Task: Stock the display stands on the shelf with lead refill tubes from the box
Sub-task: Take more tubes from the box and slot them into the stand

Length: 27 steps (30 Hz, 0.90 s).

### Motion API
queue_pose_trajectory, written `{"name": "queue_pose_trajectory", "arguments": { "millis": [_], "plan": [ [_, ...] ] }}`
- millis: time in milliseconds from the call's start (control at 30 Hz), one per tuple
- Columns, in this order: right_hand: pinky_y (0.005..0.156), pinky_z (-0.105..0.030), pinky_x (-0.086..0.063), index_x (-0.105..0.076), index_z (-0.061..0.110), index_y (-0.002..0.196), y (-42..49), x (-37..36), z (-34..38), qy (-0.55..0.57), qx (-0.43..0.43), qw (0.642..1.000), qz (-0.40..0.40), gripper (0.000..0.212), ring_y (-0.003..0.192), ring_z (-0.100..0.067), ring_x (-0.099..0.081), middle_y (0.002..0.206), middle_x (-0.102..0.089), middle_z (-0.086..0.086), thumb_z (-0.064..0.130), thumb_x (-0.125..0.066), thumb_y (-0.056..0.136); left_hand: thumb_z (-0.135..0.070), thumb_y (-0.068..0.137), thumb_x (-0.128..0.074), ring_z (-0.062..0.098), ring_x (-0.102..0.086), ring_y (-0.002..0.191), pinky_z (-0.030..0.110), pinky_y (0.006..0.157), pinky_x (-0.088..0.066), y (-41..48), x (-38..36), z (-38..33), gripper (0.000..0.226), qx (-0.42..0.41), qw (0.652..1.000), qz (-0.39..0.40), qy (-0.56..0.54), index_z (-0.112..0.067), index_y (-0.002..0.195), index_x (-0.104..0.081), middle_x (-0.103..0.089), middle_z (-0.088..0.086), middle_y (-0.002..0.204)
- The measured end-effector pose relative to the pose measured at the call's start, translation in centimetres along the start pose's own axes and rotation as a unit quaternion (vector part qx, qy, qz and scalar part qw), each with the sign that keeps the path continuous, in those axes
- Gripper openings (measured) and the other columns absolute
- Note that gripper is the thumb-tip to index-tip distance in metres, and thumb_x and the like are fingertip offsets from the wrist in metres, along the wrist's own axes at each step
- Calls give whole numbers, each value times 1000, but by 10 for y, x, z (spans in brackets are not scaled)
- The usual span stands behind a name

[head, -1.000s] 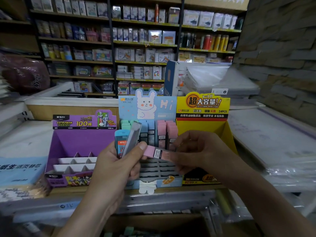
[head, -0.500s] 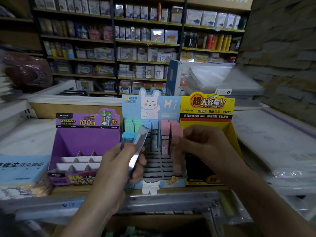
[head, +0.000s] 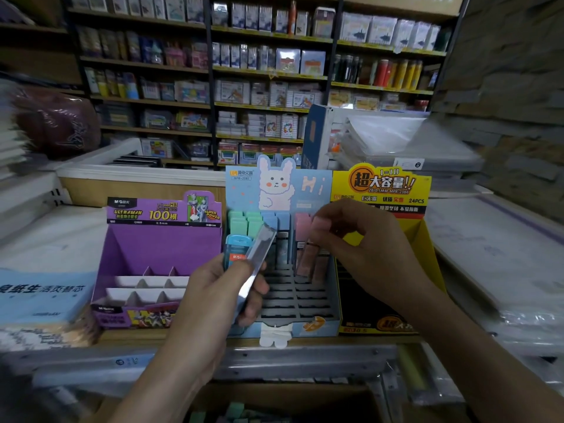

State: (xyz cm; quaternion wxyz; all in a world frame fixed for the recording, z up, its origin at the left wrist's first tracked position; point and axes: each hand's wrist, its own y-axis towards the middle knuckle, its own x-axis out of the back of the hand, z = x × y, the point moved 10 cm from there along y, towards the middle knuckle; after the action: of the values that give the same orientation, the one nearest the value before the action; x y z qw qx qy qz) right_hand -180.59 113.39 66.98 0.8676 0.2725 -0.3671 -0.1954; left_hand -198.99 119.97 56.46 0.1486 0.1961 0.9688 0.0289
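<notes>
Head view, left to right: the purple stand sits on the shelf with its white tiers bare. Just right of it the left hand is raised in front of the blue stand, fingers curled and thumb across the front. It grips a blue tube and a grey tube, and the grey one leans to the right across the stand's green and blue rows. Further right, the right hand reaches in from the lower right with the wrist bent. Its thumb and fingertips pinch the cap of a pink tube. That tube stands upright in the pink column of the blue stand, just beside another pink one. Blur hides whether its lower end is seated in a slot. Behind this hand stands the yellow stand. At the bottom edge the box shows a few green tubes.

One second ago the pink tube lay crosswise between the two hands, touching the left thumb. Since then it has turned upright and gone to the stand, the right hand has moved up and away from the left, and the left hand has kept its two tubes.
</notes>
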Motion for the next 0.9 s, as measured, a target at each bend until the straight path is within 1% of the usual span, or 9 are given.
{"name": "queue_pose_trajectory", "arguments": {
  "millis": [67,233,300,400,533,700,733,800,900],
  "plan": [
    [71,-10,-44,-72,23,94,1,-1,0,-33,13,999,1,12,83,-5,-59,86,-68,13,24,-79,83,-15,102,-52,16,-38,43,26,38,-31,0,-1,0,19,-4,1000,3,7,-1,96,-64,-61,13,68],
    [73,-8,-36,-73,31,99,2,0,-2,-76,28,997,3,22,89,-3,-50,87,-64,23,27,-82,80,-15,102,-52,16,-39,43,25,40,-32,0,1,1,19,-6,1000,1,15,0,99,-64,-62,12,69],
    [75,-9,-36,-71,35,97,3,0,-1,-74,36,997,6,22,91,-4,-51,87,-62,24,26,-81,80,-15,102,-52,16,-39,43,25,40,-32,0,1,1,19,-6,1000,1,16,-2,96,-64,-62,12,68],
    [81,-17,-38,-71,31,91,6,-4,4,-79,59,995,19,11,97,-9,-50,94,-64,16,29,-76,81,-17,102,-53,16,-39,44,25,40,-33,0,0,2,18,-5,1000,6,18,-4,96,-64,-62,12,69],
    [76,-11,-39,-72,28,107,9,-3,5,-60,56,997,7,34,87,-6,-53,91,-64,12,14,-83,78,-17,102,-52,17,-38,45,25,41,-33,-1,-2,3,19,-5,1000,13,23,-4,98,-64,-62,12,69],
    [72,-11,-43,-71,22,92,14,-3,12,-68,69,995,26,23,84,0,-56,85,-62,11,17,-86,75,-17,103,-52,17,-38,45,25,40,-33,-1,0,3,20,-9,1000,12,26,-2,100,-64,-62,12,70],
    [73,-14,-46,-72,21,91,14,-2,13,-66,74,995,29,22,85,-3,-58,86,-63,9,17,-86,75,-17,102,-52,17,-38,45,25,40,-33,-1,1,3,20,-9,1000,12,25,-2,99,-64,-62,12,70],
    [78,-32,-53,-73,19,89,13,-2,15,-60,82,994,29,20,86,-11,-63,87,-68,2,15,-86,75,-16,102,-52,18,-38,45,25,40,-33,-1,3,3,19,-10,1000,9,22,-2,97,-64,-62,13,70],
    [78,-49,-54,-73,12,83,13,-7,19,-61,112,991,35,14,86,-24,-66,87,-71,-3,11,-85,75,-17,102,-52,17,-39,45,25,40,-34,-1,3,4,20,-8,1000,10,20,-3,97,-65,-62,12,70]
  ]
}}
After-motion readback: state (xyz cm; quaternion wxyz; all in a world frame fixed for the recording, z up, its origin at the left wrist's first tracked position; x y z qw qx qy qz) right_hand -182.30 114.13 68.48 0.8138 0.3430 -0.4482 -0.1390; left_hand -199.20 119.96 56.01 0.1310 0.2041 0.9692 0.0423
